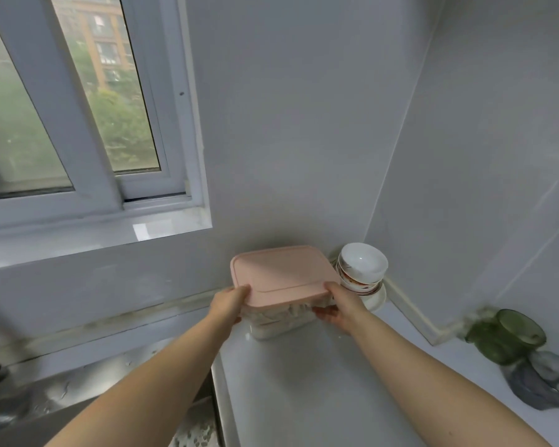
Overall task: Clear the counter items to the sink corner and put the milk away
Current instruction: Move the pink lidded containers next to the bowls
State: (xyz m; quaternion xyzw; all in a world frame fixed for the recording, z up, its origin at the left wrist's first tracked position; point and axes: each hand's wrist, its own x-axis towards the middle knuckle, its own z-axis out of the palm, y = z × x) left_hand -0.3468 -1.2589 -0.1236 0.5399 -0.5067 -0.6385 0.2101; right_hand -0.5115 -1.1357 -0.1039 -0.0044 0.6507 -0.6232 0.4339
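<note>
as we lean over the white counter (304, 388), we hold a clear container (281, 322) between both hands, far back toward the corner where the two grey walls meet. our left hand (229, 301) grips its near left corner: the thumb lies on top of the pink lid (281, 275), and the fingers curl round the clear side below the rim. our right hand (339, 306) grips the near right corner the same way, thumb on the lid's edge, fingers curled against the clear wall. something pale fills the container, but we cannot tell what it is. its base is down at the counter's surface, and we cannot tell whether it rests there or hangs just above it.

just beside the container on the right, a stack of white bowls (362, 264) with red marks stands in the very corner, leaning toward us, on a white plate (377, 300). the lid's right edge comes close to the stack; whether they touch we cannot tell. well apart, along the side wall at the right, a green cup (504, 337) lies tipped on a grey glass (542, 385); both are blurred. to our left, below the counter's edge, is the wet steel sink (62, 395), and above it a white-framed window (78, 140) shows trees and a building.
</note>
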